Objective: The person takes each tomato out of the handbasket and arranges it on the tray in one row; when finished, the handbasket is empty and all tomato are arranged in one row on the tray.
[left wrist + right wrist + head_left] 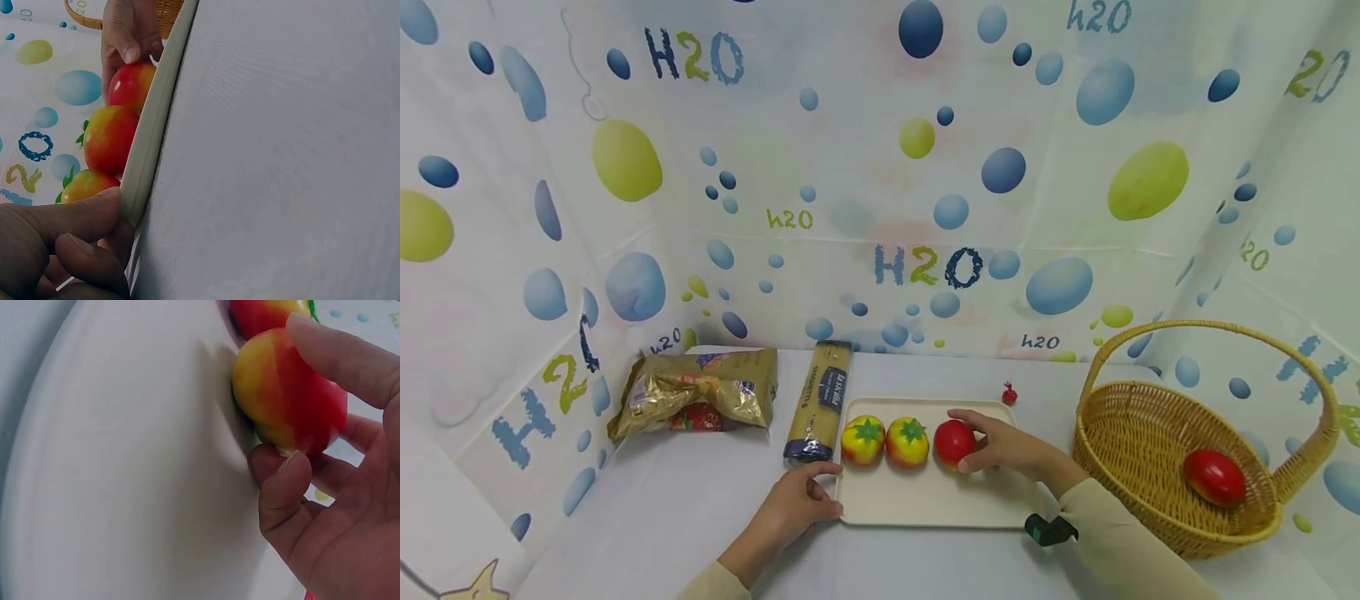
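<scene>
A cream tray (925, 504) lies on the white cloth. My left hand (797, 502) pinches its left rim near the front corner, the thumb (94, 215) at the rim in the left wrist view. Two yellow-and-red toy fruits with green leafy tops, the left fruit (862, 440) and the middle fruit (907, 442), sit side by side along the tray's back. To their right, a smooth red-and-yellow toy fruit (953, 443) rests in the grip of my right hand (1003, 446). In the right wrist view its fingers (340, 359) curl around this fruit (290, 394), close over the tray.
At the right stands a wicker basket (1131, 433) with a tall handle and a red toy fruit (1215, 477) inside. A spaghetti pack (820, 404) lies left of the tray, beside a gold foil bag (700, 392). Behind the tray is a small red object (1010, 393).
</scene>
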`<state>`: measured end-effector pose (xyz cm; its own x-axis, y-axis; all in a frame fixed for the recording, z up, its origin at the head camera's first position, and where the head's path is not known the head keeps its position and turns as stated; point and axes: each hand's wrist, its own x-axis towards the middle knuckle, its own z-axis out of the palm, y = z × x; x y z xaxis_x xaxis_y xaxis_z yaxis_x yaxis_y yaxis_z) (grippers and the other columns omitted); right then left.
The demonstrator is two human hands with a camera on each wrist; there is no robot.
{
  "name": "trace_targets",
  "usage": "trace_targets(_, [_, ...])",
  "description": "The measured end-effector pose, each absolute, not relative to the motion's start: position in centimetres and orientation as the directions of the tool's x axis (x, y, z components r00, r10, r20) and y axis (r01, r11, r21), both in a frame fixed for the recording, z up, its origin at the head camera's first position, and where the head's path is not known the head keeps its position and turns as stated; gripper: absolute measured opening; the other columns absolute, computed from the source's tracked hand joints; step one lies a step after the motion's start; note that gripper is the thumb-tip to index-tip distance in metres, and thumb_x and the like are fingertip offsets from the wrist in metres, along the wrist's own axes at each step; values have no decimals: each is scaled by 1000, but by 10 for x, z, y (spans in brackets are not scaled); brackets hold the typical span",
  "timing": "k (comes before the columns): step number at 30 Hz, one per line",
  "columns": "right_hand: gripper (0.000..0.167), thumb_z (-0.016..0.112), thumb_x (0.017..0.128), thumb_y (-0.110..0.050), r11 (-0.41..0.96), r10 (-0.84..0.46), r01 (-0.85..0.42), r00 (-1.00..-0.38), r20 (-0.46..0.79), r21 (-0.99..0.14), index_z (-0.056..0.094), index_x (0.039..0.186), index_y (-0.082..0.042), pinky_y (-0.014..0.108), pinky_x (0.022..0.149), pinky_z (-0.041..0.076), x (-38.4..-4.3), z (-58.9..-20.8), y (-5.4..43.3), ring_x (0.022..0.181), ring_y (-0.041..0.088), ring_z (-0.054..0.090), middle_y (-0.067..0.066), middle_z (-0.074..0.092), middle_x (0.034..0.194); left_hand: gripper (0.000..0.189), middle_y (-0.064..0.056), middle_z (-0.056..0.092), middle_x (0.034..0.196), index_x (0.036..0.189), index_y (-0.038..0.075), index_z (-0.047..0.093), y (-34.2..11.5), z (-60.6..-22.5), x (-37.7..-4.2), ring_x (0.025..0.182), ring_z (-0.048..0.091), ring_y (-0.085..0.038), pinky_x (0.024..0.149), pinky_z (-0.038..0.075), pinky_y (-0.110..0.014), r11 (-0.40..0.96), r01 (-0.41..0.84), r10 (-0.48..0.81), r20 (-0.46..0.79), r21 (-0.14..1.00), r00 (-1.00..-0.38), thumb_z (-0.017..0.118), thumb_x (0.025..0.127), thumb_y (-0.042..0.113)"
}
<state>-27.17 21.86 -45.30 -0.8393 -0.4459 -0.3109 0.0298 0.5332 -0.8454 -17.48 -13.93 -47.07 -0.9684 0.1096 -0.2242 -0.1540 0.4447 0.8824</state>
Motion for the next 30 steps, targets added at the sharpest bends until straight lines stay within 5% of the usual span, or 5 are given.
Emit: trace_targets(30, [91, 87, 80, -26, 577, -449, -27, -845, -290, -816, 38, 157, -22, 44, 90, 56, -266, -444, 210, 119, 30, 56, 19, 44, 152, 58, -5, 59, 79, 131, 6, 65, -140, -470, -174, 62, 51, -16, 54, 43, -28, 443, -154, 108, -223, 883, -969, 84, 77, 4])
